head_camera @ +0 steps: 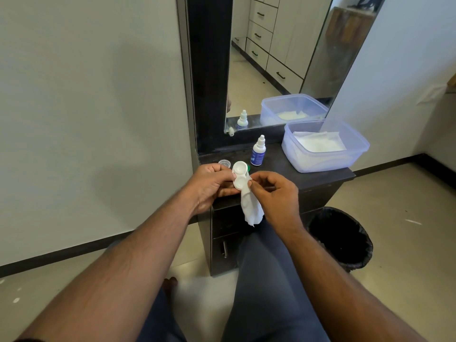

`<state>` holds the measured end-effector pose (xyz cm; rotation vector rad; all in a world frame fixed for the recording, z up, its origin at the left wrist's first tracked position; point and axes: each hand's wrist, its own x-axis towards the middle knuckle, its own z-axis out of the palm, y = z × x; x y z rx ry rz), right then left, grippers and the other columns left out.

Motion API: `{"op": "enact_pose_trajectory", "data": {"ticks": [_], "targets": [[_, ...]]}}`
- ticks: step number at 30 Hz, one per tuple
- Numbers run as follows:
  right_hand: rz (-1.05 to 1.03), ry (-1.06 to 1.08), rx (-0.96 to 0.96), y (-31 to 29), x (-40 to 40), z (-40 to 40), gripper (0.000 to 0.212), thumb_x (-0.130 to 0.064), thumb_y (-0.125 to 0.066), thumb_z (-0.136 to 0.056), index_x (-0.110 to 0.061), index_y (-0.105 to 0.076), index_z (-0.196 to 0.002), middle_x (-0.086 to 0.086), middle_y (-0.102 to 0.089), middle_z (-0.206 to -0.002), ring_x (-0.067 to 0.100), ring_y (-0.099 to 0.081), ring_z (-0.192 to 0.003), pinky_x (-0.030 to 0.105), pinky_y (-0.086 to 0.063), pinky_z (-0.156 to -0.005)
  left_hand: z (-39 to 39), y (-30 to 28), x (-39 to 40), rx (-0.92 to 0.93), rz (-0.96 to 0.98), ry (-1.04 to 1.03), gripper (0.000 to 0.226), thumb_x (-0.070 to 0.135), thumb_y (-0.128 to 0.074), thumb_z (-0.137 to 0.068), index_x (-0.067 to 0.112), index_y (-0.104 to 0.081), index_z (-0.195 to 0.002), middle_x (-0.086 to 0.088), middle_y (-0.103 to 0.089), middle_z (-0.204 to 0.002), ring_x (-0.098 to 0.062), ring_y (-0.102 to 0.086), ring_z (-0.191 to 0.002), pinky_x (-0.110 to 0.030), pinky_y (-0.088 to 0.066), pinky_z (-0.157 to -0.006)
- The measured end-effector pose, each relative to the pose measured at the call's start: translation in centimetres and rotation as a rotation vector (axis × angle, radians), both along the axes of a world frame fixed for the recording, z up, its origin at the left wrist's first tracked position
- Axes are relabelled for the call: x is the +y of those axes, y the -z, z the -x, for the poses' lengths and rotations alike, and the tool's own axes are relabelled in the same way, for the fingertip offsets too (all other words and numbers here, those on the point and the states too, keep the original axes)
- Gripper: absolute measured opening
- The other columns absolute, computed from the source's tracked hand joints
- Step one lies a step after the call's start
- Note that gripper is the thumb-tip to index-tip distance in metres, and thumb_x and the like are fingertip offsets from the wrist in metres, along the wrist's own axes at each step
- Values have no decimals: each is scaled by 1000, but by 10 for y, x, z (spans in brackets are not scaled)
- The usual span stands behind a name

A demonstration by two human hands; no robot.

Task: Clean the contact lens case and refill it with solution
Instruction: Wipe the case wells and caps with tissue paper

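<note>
The left hand [209,185] holds the contact lens case [239,175] from its left side: the fingers are curled, the thumb lies along the near edge under the lower well, and the fingertips [223,168] close over the case's far-left rim. The case is white, with two round wells, both open and facing up toward the camera. Its long axis runs from about 6 o'clock to 12 o'clock, tipped a little toward 1, so one well sits above the other in the view. A bit of green [248,168] shows at the case's 2 o'clock edge; what it is cannot be told.

The right hand [276,193] pinches a white tissue [250,208] between thumb and forefinger, right at the 3 o'clock side of the lower well, touching or just beside the case. The other fingers are loosely curled behind. The tissue hangs down from the pinch toward 6 o'clock, crumpled and narrow.

Both hands are over the near left edge of a dark dresser top [291,174]. At 12 o'clock from the case stands a small dropper bottle [258,151], upright, white cap on, with a blue label; the writing is too small to read. At 10 o'clock from the case lies a clear round cap [224,162]. At 2 o'clock, well apart, sits a translucent plastic tub [355,154] with white tissues [318,143] in it. A mirror [276,58] stands behind, and a black-lined bin [343,239] is on the floor at 4 o'clock.
</note>
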<state>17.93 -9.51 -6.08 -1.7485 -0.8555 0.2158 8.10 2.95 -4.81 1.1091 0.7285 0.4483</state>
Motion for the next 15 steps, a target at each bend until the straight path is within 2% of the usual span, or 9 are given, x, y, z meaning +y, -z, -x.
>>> {"op": "enact_pose_trajectory", "data": {"ticks": [3, 6, 9, 12, 15], "targets": [[27, 32, -50, 0, 5, 1, 14, -12, -71, -83, -14, -74, -97, -1, -72, -94, 6, -65, -86, 18, -52, -82, -3, -3, -2, 22, -28, 18, 9, -7, -60, -84, 1, -61, -80, -16, -70, -84, -17, -71, -65, -25, -59, -58], [72, 36, -116, -2, 6, 0, 14, -15, -71, -84, -12, -74, -98, 1, -71, -95, 6, -64, -85, 18, -51, -82, -5, -7, -7, 92, -80, 52, 7, -7, -62, -81, 0, -60, -80, -23, -68, -91, -22, -70, -71, -26, -60, -59], [186, -26, -388, -4, 2, -3, 15, -17, -70, -84, -10, -75, -97, 5, -71, -94, 12, -62, -82, 21, -48, -75, -6, -9, -11, 116, -109, 63, 10, -8, -63, -79, 1, -60, -79, -23, -66, -88, -22, -70, -70, -25, -58, -56], [242, -89, -718, -5, -3, -10, 7, -14, -74, -80, -10, -77, -85, 6, -70, -79, 17, -60, -72, 22, -40, -62, -10, -3, -17, 88, -123, 44, 22, -10, -62, -78, 4, -52, -64, -16, -62, -71, -21, -68, -66, -27, -57, -56], [307, -116, -807, -4, -6, -17, 6, -16, -74, -80, -10, -76, -79, 5, -68, -73, 18, -59, -67, 23, -40, -60, -15, 4, -20, 75, -194, 28, 33, -13, -62, -75, 8, -47, -54, -9, -54, -57, -22, -65, -63, -32, -59, -60]]}}
